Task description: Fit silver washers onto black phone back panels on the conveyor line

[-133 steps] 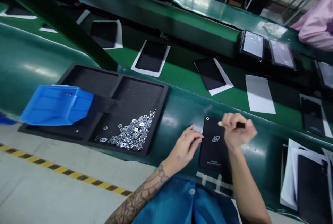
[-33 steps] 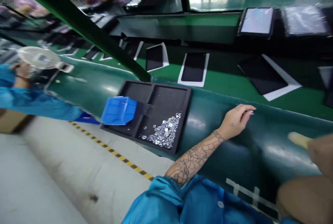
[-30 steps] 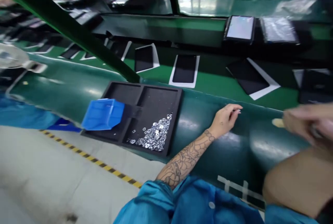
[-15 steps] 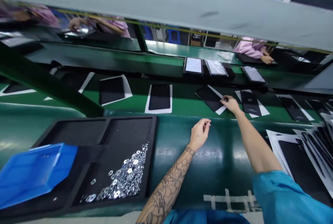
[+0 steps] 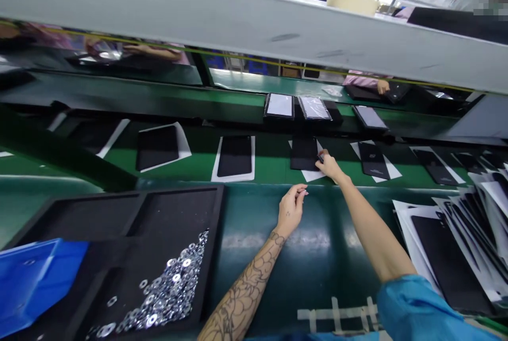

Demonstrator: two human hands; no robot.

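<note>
My right hand reaches over the green belt, thumb and fingers closed at the right edge of a flat black panel. That panel lies on a white sheet, whose corners stick out from under it. My left hand hovers over the near green tabletop, its fingers curled together; whatever is in them, if anything, is hidden. Another black panel on white paper lies to the left, and one with small print to the right. Left of my left hand, a black divided tray holds a heap of shiny metal washers.
A blue bin rests on the tray. Stacked panels and sheets fill the right side. A green post slants across the left; a pale shelf beam crosses above. Across the line, a co-worker's hand is at work.
The black panel at my right hand has turned from slanted to nearly straight on its sheet. My view has shifted slightly; my left hand stays curled over the tabletop.
</note>
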